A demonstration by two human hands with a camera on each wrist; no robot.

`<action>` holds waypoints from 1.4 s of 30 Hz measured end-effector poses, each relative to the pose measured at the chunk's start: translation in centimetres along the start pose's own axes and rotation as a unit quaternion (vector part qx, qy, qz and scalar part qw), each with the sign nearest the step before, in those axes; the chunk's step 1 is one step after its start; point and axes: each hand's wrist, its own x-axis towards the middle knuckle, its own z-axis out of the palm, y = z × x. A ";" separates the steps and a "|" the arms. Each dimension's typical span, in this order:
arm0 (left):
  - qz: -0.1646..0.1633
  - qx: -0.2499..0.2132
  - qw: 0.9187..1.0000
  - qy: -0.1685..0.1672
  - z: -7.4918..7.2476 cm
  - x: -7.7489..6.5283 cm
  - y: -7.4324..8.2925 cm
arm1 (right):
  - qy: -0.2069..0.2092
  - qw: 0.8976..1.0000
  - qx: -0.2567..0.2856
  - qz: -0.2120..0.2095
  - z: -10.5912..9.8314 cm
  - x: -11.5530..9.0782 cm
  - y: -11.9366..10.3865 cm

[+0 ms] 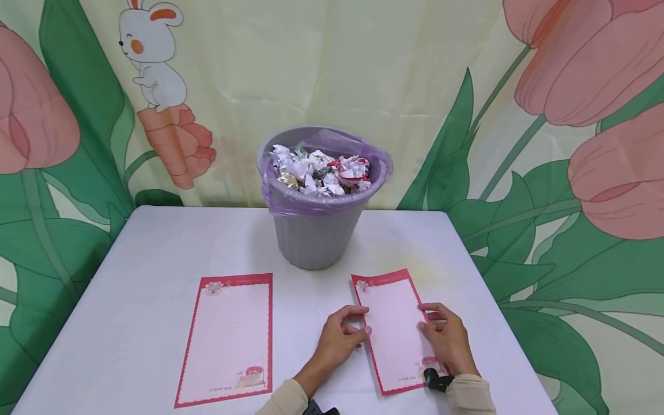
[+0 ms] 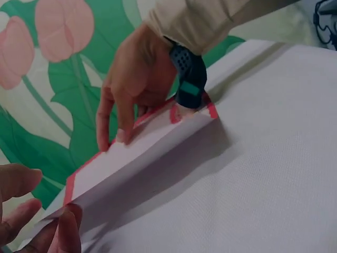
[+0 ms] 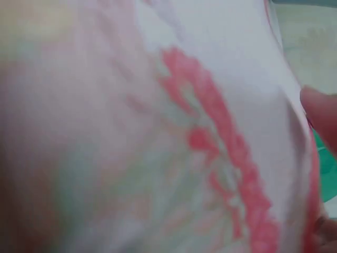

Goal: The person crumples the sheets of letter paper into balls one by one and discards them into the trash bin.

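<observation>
A red-bordered sheet of letter paper is held slightly raised and bowed above the table, with shadow under it in the left wrist view. My left hand pinches its left long edge between thumb and fingers. On the opposite edge my right hand grips it, thumb on the printed face and other fingers partly hidden. The left wrist view shows that right hand across the sheet. Blurred print of the sheet fills much of the right wrist view, with a fingertip at its edge.
A second red-bordered sheet lies flat on the white-covered table to the left. Behind both sheets stands a grey bin lined with a purple bag, heaped with crumpled paper. A printed curtain hangs behind the table.
</observation>
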 end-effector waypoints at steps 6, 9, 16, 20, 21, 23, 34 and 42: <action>0.029 0.018 0.999 0.005 -0.6 0.1 -0.2 | 0.013 0.997 0.074 -0.010 -0.2 -0.7 -0.4; 0.040 0.051 0.998 0.025 -1.1 0.1 0.0 | 0.009 0.993 0.114 -0.009 -0.4 -1.0 -0.5; 0.054 0.055 0.995 0.058 -2.5 0.1 0.5 | -0.027 0.978 0.205 -0.033 -0.8 -1.7 -0.6; 0.072 0.037 0.994 0.070 -3.2 0.0 0.8 | -0.070 0.972 0.222 -0.042 -0.6 -2.1 -0.6; 0.078 0.039 0.993 0.077 -3.3 -0.1 0.8 | -0.085 0.971 0.219 -0.044 -0.5 -2.2 -0.6; 0.085 0.042 0.991 0.092 -3.6 -0.1 0.9 | -0.120 0.969 0.208 -0.050 -0.5 -2.4 -0.5; 0.099 0.065 0.987 0.105 -4.9 -0.5 1.3 | -0.170 0.965 0.168 -0.104 -0.6 -3.3 -0.5; 0.087 0.057 0.993 0.053 -5.3 -0.8 1.8 | -0.090 0.976 0.174 -0.099 0.3 -3.3 -1.8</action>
